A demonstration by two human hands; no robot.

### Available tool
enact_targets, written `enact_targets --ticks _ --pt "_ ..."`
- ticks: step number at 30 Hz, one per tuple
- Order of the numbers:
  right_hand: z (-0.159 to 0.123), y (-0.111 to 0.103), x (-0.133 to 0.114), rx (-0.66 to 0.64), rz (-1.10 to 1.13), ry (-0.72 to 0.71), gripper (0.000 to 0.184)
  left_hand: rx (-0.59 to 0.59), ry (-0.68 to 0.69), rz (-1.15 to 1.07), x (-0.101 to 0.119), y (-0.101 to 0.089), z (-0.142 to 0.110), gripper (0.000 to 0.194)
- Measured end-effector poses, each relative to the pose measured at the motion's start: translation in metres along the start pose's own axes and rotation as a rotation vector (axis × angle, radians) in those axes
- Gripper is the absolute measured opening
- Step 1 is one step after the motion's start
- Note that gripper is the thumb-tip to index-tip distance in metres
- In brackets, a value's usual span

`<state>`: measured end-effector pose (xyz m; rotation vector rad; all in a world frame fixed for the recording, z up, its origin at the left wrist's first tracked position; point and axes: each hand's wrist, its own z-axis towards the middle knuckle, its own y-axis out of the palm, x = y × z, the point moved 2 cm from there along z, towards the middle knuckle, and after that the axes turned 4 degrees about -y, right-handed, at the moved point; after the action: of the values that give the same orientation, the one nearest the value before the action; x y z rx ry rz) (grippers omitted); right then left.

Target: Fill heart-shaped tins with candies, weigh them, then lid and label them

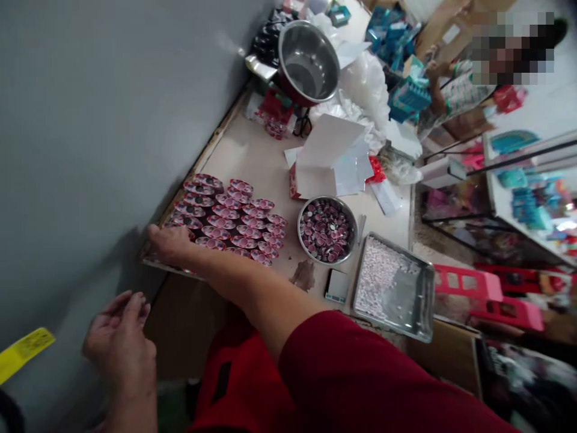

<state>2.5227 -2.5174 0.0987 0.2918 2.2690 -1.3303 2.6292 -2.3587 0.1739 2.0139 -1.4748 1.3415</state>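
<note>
My right hand reaches across to the near left corner of the table and rests on a flat board covered with rows of small pink-and-red oval pieces; its fingers lie flat on the pieces near the wall. My left hand hovers below the table edge, close to the grey wall, fingers loosely apart and holding nothing. A round metal bowl full of small pink round pieces stands right of the board.
A metal tray with tiny white bits sits at the near right edge, a small dark box beside it. Further back are a white open carton, a large steel bowl, plastic bags and blue packets. Another person works at the far end.
</note>
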Motion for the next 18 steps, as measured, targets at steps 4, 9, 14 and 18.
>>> enact_targets --ticks 4,9,14,18 --pt "-0.099 -0.053 0.058 0.153 0.136 -0.059 0.019 0.03 0.325 0.068 0.029 0.067 -0.051 0.023" --pt "-0.296 -0.125 0.231 0.483 0.106 0.49 0.026 -0.855 0.546 0.494 0.01 0.25 -0.139 0.018" --pt "-0.374 -0.119 0.352 0.345 0.048 0.801 0.047 -1.107 0.522 0.742 -0.044 0.392 -0.193 0.032" --pt "-0.354 -0.101 0.372 0.328 0.098 0.637 0.045 -1.109 0.398 0.752 -0.062 0.433 -0.183 0.021"
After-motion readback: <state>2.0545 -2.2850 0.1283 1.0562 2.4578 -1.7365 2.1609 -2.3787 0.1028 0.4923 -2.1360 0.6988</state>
